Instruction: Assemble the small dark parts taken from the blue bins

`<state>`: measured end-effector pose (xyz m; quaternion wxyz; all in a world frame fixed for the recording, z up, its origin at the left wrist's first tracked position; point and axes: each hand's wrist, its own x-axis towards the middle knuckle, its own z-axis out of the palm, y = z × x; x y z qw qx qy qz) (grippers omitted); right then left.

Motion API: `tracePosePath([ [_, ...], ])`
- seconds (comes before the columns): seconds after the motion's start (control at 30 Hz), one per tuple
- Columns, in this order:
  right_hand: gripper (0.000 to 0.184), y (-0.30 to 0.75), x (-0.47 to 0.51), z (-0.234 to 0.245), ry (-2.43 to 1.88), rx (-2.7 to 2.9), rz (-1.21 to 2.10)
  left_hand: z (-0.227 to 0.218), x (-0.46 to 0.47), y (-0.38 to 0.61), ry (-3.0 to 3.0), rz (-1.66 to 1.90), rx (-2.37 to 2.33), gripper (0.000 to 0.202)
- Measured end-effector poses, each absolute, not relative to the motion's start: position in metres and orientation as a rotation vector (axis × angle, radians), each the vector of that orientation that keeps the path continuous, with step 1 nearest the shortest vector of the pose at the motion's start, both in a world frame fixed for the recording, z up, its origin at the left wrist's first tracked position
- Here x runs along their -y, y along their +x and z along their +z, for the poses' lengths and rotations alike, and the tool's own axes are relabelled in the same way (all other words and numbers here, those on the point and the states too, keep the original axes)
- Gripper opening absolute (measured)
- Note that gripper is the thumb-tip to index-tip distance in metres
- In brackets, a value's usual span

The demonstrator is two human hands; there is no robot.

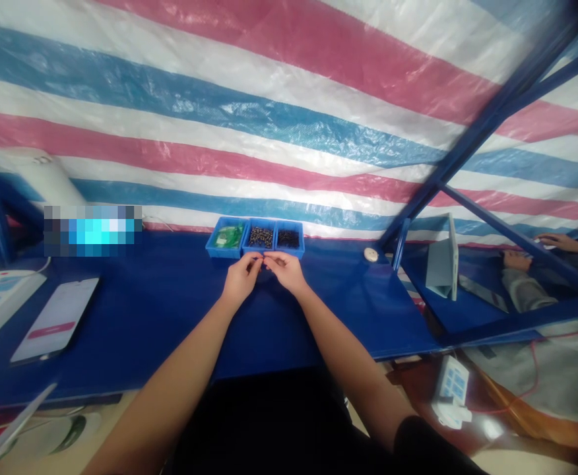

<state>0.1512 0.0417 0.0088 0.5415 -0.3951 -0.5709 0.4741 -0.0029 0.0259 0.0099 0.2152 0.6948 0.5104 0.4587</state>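
Note:
My left hand and my right hand meet fingertip to fingertip over the blue table, just in front of three small bins. Both are closed in a pinch, and whatever lies between the fingers is too small to name. The left blue bin holds green plastic packets. In the middle bin are many small brassy and dark parts. Small black parts fill the right one. The bins stand side by side, touching.
A phone and a white power strip lie at the left. A round whitish disc sits near the right frame post. Beyond it, another person's hands work near a propped tablet. Striped sheeting hangs behind.

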Motion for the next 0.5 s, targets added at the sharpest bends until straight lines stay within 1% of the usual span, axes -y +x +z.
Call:
tracePosePath([
  [0.5, 0.037, 0.1525, -0.0444, 0.0056, -0.951, 1.362, 1.105, 0.0127, -0.0234, -0.0031, 1.9, 1.284, -1.395, 0.029],
])
